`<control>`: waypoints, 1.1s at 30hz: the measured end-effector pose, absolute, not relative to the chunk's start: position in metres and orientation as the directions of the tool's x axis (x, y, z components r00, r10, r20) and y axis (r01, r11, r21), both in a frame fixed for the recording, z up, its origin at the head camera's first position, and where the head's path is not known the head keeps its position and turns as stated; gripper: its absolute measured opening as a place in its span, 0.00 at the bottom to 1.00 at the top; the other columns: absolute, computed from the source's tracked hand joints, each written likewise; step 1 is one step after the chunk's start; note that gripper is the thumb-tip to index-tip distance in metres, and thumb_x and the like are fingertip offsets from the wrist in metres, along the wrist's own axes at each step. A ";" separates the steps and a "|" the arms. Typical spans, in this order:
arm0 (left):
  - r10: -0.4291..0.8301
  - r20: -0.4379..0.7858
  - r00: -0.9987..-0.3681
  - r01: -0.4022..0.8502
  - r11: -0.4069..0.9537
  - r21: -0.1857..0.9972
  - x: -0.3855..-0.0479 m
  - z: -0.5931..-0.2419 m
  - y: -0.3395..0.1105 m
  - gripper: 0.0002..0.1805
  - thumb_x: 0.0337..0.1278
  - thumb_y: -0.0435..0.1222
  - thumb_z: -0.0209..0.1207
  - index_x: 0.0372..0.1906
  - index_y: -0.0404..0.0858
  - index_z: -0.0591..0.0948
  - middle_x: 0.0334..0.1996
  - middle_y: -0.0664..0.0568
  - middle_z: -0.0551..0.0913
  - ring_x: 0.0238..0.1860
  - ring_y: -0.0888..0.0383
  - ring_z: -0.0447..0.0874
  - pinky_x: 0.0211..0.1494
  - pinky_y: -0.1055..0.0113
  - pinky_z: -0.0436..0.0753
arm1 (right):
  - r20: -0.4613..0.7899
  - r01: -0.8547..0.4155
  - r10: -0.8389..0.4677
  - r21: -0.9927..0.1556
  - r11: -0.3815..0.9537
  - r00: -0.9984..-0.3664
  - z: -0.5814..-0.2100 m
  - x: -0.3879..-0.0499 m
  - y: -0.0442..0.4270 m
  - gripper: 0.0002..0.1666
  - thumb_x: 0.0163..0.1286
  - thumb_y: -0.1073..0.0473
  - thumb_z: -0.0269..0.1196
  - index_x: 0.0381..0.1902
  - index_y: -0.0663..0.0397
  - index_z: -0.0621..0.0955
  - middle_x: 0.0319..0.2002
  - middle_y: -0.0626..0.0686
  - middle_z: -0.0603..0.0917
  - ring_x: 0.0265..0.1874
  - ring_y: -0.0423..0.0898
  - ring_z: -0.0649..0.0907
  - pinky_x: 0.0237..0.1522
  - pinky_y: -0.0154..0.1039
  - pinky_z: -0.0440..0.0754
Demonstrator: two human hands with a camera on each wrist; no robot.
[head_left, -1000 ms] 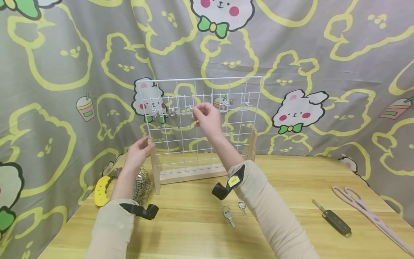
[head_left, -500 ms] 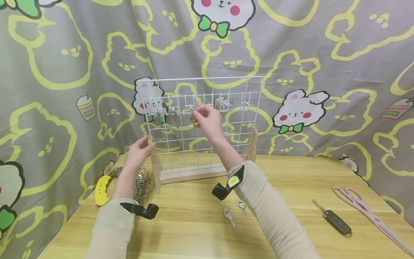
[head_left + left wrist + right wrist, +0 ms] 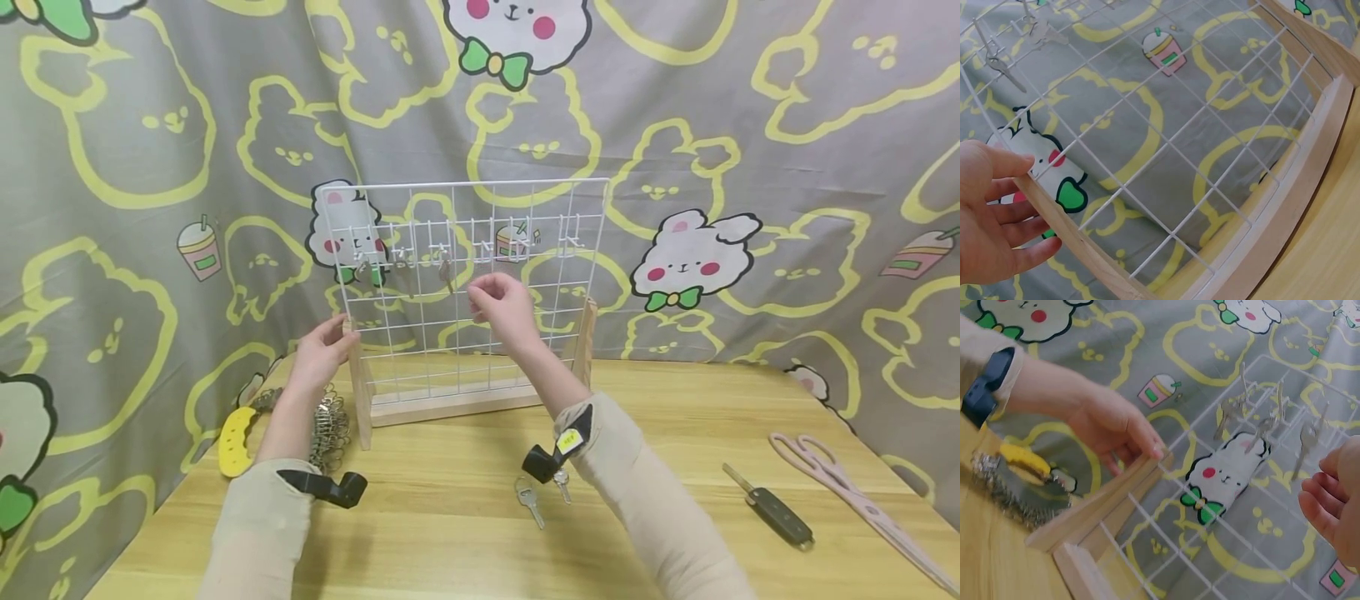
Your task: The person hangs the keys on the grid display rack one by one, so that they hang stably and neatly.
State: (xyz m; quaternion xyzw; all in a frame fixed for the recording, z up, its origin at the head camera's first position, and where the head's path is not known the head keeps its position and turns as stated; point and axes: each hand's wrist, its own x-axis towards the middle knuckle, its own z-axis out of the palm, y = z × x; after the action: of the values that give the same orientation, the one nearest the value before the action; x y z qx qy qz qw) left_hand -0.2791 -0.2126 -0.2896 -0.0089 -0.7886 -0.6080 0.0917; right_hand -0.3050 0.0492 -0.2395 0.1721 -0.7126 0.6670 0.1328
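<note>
So the right hand (image 3: 504,308) has backed off since half a second ago, dropping down and to the right, and the key (image 3: 1305,444) that was at its fingertips now hangs in plain sight on the rack. Far left, a yellow curved piece (image 3: 235,442) and a bunch of metal rings (image 3: 330,433) sit below the left hand (image 3: 318,357). That hand hasn't budged, thumb and fingers pinching the top of the wooden upright (image 3: 360,392). Up and right of that grip, two more hanging keys (image 3: 365,269) are on the wire grid (image 3: 465,182). The just-hung one is next, just up-left of the right hand, which has let go, fingers loosely bent. Below that hand, two loose keys (image 3: 529,500) lie on the table, then well right, a black car key (image 3: 780,515) and pink scissors (image 3: 873,508).
</note>
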 end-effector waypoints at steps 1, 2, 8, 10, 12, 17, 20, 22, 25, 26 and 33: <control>-0.097 0.155 -0.983 0.125 0.262 0.957 -0.279 -0.290 -0.213 0.35 0.67 0.38 0.49 0.72 0.36 0.48 0.69 0.35 0.51 0.69 0.44 0.52 0.69 0.53 0.60 | 0.411 -0.416 -0.072 -0.908 0.055 -0.909 -0.244 -0.305 0.053 0.07 0.63 0.68 0.60 0.38 0.68 0.78 0.31 0.60 0.80 0.24 0.41 0.78 0.29 0.33 0.83; -0.098 0.156 -0.983 0.126 0.263 0.957 -0.279 -0.290 -0.213 0.35 0.67 0.38 0.49 0.72 0.36 0.48 0.69 0.35 0.52 0.69 0.44 0.52 0.68 0.53 0.60 | 0.401 -0.406 -0.075 -0.912 0.058 -0.913 -0.248 -0.305 0.057 0.07 0.63 0.68 0.60 0.38 0.68 0.78 0.32 0.61 0.80 0.25 0.41 0.78 0.29 0.33 0.83; -0.100 0.157 -0.983 0.126 0.262 0.957 -0.279 -0.290 -0.213 0.34 0.67 0.37 0.49 0.72 0.36 0.49 0.69 0.34 0.53 0.68 0.43 0.53 0.68 0.52 0.61 | 0.331 -0.339 -0.098 -0.937 0.086 -0.939 -0.277 -0.302 0.082 0.08 0.63 0.67 0.60 0.38 0.68 0.78 0.31 0.59 0.80 0.26 0.43 0.79 0.31 0.33 0.83; -0.101 0.156 -0.983 0.125 0.258 0.958 -0.279 -0.290 -0.213 0.34 0.67 0.36 0.49 0.72 0.35 0.49 0.69 0.34 0.53 0.68 0.43 0.53 0.68 0.52 0.61 | 0.321 -0.331 -0.114 -0.939 0.091 -0.940 -0.287 -0.298 0.091 0.08 0.63 0.67 0.60 0.39 0.69 0.78 0.29 0.57 0.80 0.27 0.44 0.79 0.32 0.34 0.84; -0.101 0.156 -0.983 0.126 0.259 0.958 -0.279 -0.290 -0.213 0.34 0.67 0.36 0.49 0.72 0.35 0.49 0.69 0.34 0.53 0.68 0.43 0.53 0.68 0.52 0.61 | 0.304 -0.316 -0.119 -0.944 0.093 -0.945 -0.297 -0.294 0.099 0.09 0.63 0.68 0.60 0.39 0.70 0.77 0.30 0.58 0.80 0.26 0.44 0.79 0.32 0.35 0.84; -0.096 0.155 -0.983 0.124 0.273 0.954 -0.279 -0.288 -0.213 0.35 0.67 0.38 0.49 0.72 0.36 0.48 0.69 0.34 0.52 0.68 0.43 0.52 0.68 0.53 0.61 | 0.247 -0.262 -0.139 -0.959 0.104 -0.959 -0.323 -0.280 0.119 0.10 0.62 0.68 0.60 0.41 0.71 0.76 0.30 0.55 0.80 0.26 0.42 0.80 0.32 0.36 0.84; -0.096 0.158 -0.983 0.127 0.273 0.954 -0.279 -0.288 -0.213 0.35 0.67 0.38 0.49 0.72 0.36 0.48 0.69 0.34 0.52 0.68 0.43 0.52 0.68 0.53 0.61 | 0.215 -0.238 -0.165 -0.962 0.134 -0.963 -0.339 -0.274 0.131 0.11 0.62 0.68 0.60 0.41 0.71 0.76 0.31 0.57 0.80 0.28 0.43 0.80 0.33 0.36 0.84; -0.098 0.161 -0.982 0.129 0.270 0.954 -0.279 -0.288 -0.213 0.35 0.67 0.38 0.49 0.72 0.35 0.48 0.69 0.34 0.53 0.68 0.43 0.53 0.68 0.52 0.61 | 0.197 -0.228 -0.187 -0.960 0.161 -0.962 -0.349 -0.270 0.138 0.11 0.62 0.68 0.60 0.41 0.71 0.76 0.32 0.59 0.81 0.29 0.44 0.80 0.33 0.36 0.84; -0.099 0.157 -0.983 0.125 0.274 0.954 -0.279 -0.288 -0.212 0.34 0.68 0.38 0.49 0.72 0.35 0.48 0.69 0.34 0.52 0.68 0.43 0.52 0.68 0.53 0.61 | 0.169 -0.219 -0.230 -0.952 0.214 -0.958 -0.363 -0.263 0.146 0.13 0.61 0.67 0.61 0.41 0.71 0.76 0.34 0.63 0.81 0.30 0.45 0.80 0.34 0.37 0.84; -0.099 0.156 -0.983 0.124 0.275 0.953 -0.279 -0.288 -0.212 0.34 0.68 0.37 0.49 0.72 0.35 0.48 0.69 0.34 0.52 0.69 0.43 0.52 0.68 0.53 0.61 | 0.159 -0.217 -0.248 -0.950 0.225 -0.956 -0.368 -0.260 0.148 0.13 0.61 0.67 0.61 0.42 0.72 0.76 0.35 0.63 0.81 0.30 0.45 0.80 0.34 0.37 0.84; -0.090 0.157 -0.984 0.127 0.276 0.953 -0.278 -0.289 -0.214 0.35 0.68 0.38 0.49 0.72 0.36 0.48 0.69 0.34 0.52 0.68 0.43 0.53 0.68 0.53 0.61 | 0.110 -0.212 -0.344 -0.938 0.275 -0.933 -0.393 -0.243 0.152 0.17 0.59 0.67 0.63 0.42 0.76 0.75 0.30 0.56 0.81 0.27 0.47 0.80 0.29 0.39 0.84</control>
State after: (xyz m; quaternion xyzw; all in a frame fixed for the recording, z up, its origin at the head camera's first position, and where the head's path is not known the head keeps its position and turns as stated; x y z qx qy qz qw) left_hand -0.2776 -0.2140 -0.2887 -0.0115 -0.7935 -0.6017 0.0901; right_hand -0.2435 0.1524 -0.3926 0.1744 -0.7965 0.5761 -0.0573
